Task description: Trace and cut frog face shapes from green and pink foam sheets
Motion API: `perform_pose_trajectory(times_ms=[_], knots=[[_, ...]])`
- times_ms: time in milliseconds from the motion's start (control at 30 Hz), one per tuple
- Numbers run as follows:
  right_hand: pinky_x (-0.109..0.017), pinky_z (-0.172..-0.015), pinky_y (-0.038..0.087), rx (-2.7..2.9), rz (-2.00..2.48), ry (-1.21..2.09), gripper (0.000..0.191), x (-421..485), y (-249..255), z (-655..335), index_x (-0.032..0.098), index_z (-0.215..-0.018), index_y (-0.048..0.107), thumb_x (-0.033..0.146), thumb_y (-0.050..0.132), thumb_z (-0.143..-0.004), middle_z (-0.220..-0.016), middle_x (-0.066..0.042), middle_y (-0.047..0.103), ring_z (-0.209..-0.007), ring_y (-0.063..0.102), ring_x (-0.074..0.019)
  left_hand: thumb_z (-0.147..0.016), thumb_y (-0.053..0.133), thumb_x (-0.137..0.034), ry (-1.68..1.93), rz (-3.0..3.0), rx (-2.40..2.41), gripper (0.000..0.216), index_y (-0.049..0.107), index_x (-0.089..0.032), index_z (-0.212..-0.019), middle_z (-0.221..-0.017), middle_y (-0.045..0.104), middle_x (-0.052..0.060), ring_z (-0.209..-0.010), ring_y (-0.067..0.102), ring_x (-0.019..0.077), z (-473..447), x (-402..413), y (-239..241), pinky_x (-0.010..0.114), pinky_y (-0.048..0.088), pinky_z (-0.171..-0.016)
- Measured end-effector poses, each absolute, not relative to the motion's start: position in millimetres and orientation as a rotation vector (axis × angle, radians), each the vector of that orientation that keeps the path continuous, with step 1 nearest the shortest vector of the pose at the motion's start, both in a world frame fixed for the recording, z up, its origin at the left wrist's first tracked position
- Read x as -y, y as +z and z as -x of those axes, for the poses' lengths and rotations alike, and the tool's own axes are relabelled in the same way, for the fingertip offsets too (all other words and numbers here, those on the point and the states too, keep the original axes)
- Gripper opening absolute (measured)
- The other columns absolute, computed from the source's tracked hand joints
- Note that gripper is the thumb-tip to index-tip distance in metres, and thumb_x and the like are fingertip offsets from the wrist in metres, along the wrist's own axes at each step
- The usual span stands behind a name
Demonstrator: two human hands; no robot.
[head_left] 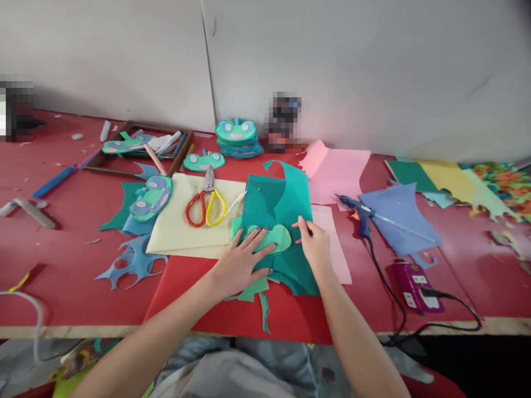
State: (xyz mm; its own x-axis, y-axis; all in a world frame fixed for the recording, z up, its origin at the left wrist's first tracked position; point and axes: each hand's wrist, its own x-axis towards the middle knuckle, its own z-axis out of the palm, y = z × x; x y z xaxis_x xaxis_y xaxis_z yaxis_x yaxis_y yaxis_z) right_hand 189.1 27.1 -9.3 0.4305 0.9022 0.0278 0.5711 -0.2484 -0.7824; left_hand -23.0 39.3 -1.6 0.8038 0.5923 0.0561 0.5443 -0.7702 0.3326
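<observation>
- One light-green cutout (pixel 282 239) on dark green sheet (pixel 301 271).
- Left hand (pixel 236 265) over its 8 o'clock side, fingers spread flat on it.
- Right hand (pixel 317 243) just beside, 3 o'clock; fingers curled, can't tell if pinching.
- Scissors (pixel 209 189), 10 o'clock of cutout.
</observation>
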Motion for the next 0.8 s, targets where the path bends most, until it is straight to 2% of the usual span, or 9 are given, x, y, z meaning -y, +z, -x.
perform_pose_trajectory(times_ms=[100, 233, 300, 400, 500, 600, 667, 700, 800], knots=[[-0.028, -0.058, 0.039, 1.412, 1.989, 0.482, 0.051, -30, -13, -189, 0.019, -0.073, 0.066, 0.057, 0.034, -0.087, -0.072, -0.007, 0.066, -0.06, 0.058, -0.0177, -0.087, 0.037, -0.05, 0.241, -2.709, -0.86, 0.053, 0.035, -0.029, -0.136, -0.149, 0.023, 0.009, -0.137, 0.019, 0.0271, 23, -39, -4, 0.054, 0.019, -0.108], [-0.028, -0.06, 0.036, 1.457, 2.022, 0.575, 0.05, -35, -16, -193, 0.021, -0.067, 0.064, 0.056, 0.034, -0.087, -0.071, -0.005, 0.066, -0.066, 0.058, -0.0191, -0.087, 0.036, -0.051, 0.255, -2.716, -0.85, 0.053, 0.034, -0.029, -0.136, -0.15, 0.023, 0.008, -0.137, 0.018, 0.0272, 25, -39, -8, 0.054, 0.018, -0.108], [-0.027, -0.059, 0.036, 1.468, 2.013, 0.627, 0.051, -38, -16, -196, 0.021, -0.063, 0.063, 0.056, 0.034, -0.086, -0.069, -0.005, 0.065, -0.065, 0.058, -0.0188, -0.087, 0.035, -0.051, 0.243, -2.71, -0.845, 0.053, 0.034, -0.029, -0.136, -0.149, 0.023, 0.009, -0.137, 0.019, 0.0273, 26, -39, -7, 0.054, 0.018, -0.108], [-0.027, -0.053, 0.034, 1.5, 2.011, 0.725, 0.055, -45, -13, -200, 0.021, -0.058, 0.06, 0.058, 0.031, -0.086, -0.056, -0.003, 0.059, -0.055, 0.054, -0.0171, -0.088, 0.037, -0.048, 0.212, -2.691, -0.872, 0.048, 0.041, -0.028, -0.132, -0.146, 0.03, 0.009, -0.134, 0.026, 0.0277, 22, -40, 3, 0.055, 0.018, -0.107], [-0.026, -0.05, 0.032, 1.546, 2.028, 0.762, 0.056, -56, -10, -203, 0.021, -0.052, 0.056, 0.057, 0.03, -0.087, -0.047, 0.0, 0.052, -0.046, 0.049, -0.0145, -0.087, 0.046, -0.037, 0.188, -2.705, -0.935, 0.033, 0.057, -0.024, -0.115, -0.132, 0.048, 0.01, -0.125, 0.039, 0.0283, 7, -45, 18, 0.053, 0.023, -0.104], [-0.026, -0.051, 0.032, 1.568, 2.07, 0.674, 0.055, -65, -10, -205, 0.021, -0.045, 0.05, 0.052, 0.034, -0.087, -0.043, 0.0, 0.05, -0.044, 0.047, -0.0137, -0.084, 0.051, -0.027, 0.188, -2.776, -0.944, 0.019, 0.065, -0.015, -0.088, -0.108, 0.057, 0.013, -0.11, 0.049, 0.0281, -15, -52, 26, 0.043, 0.038, -0.092], [-0.026, -0.053, 0.032, 1.56, 2.081, 0.647, 0.054, -67, -11, -206, 0.021, -0.044, 0.049, 0.05, 0.034, -0.087, -0.043, 0.0, 0.05, -0.046, 0.048, -0.0141, -0.083, 0.051, -0.025, 0.207, -2.789, -0.951, 0.018, 0.061, -0.014, -0.093, -0.103, 0.057, 0.013, -0.099, 0.054, 0.0262, -26, -57, 21, 0.039, 0.045, -0.079], [-0.026, -0.053, 0.032, 1.545, 2.078, 0.636, 0.054, -67, -12, -207, 0.021, -0.045, 0.049, 0.05, 0.034, -0.088, -0.044, -0.001, 0.051, -0.047, 0.048, -0.0143, -0.084, 0.051, -0.027, 0.244, -2.79, -0.947, 0.021, 0.058, -0.014, -0.099, -0.104, 0.056, 0.012, -0.098, 0.054, 0.0256, -30, -58, 16, 0.038, 0.046, -0.078], [-0.026, -0.053, 0.034, 1.464, 2.027, 0.571, 0.052, -63, -14, -206, 0.021, -0.053, 0.054, 0.052, 0.032, -0.088, -0.047, -0.001, 0.053, -0.049, 0.051, -0.0149, -0.085, 0.049, -0.033, 0.383, -2.775, -0.882, 0.031, 0.052, -0.014, -0.109, -0.12, 0.053, 0.013, -0.111, 0.05, 0.0255, -32, -61, -4, 0.04, 0.041, -0.091]])
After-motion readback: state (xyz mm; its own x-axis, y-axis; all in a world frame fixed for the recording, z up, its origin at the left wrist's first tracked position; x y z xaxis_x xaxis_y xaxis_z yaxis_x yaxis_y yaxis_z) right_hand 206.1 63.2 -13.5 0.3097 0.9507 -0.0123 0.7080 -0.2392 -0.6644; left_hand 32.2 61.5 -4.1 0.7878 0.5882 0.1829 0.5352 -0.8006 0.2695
